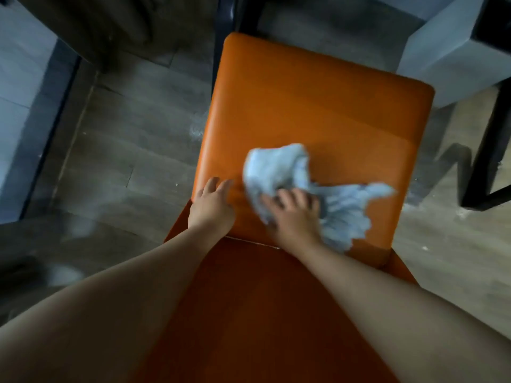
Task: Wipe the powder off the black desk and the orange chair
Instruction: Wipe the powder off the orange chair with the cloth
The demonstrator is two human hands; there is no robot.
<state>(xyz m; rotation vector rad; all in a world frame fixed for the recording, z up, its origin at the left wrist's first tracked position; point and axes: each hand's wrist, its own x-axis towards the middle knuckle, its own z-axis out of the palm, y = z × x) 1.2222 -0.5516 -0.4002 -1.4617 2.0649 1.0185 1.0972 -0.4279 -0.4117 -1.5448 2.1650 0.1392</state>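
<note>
the orange chair [309, 106] fills the middle of the view, its seat running toward 12 o'clock. the right hand [293, 217] lies on a crumpled pale blue cloth [279, 167] near the seat's 6 o'clock edge, fingers curled into the fabric. the left hand [211, 205], at 9 o'clock of the cloth, rests on the seat's edge with fingers relaxed and spread. white powder [196, 132] dusts the wood floor [132, 150] beside the chair.

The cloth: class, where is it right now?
In the head view, the cloth lies on the orange chair seat's near right part, under the right hand, beside the left hand.
</note>
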